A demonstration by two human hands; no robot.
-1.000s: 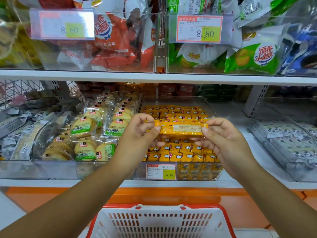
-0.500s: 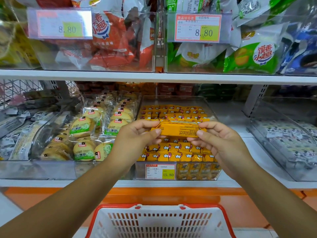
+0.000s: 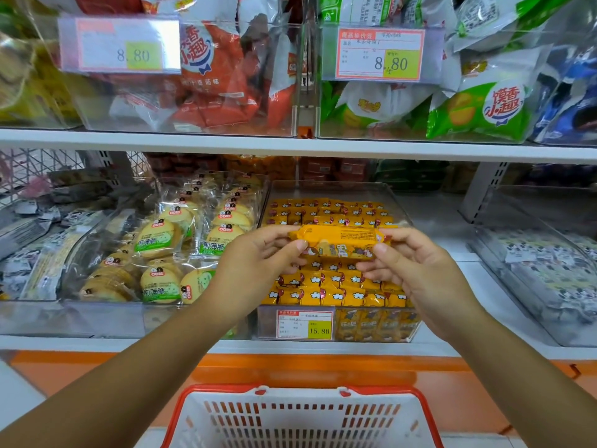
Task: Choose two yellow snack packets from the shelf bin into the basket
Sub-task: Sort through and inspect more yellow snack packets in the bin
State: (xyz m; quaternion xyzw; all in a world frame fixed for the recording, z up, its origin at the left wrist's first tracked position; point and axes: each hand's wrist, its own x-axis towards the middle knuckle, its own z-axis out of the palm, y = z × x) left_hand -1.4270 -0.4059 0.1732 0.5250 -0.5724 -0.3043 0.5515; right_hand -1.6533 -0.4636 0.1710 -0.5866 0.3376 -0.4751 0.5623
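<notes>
The left hand point(image 3: 258, 263) and right hand point(image 3: 416, 270) pinch opposite ends of a long yellow plastic snack packet point(image 3: 337, 242) above the clear bin's point(image 3: 342, 189) front edge; likely light, crinkly, slippery; best gripped by its crimped ends.

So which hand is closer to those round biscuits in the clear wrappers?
Left. The left hand pinches one end of the yellow packet, right beside the round biscuits; the right hand holds the other end, farther to their right.
</notes>
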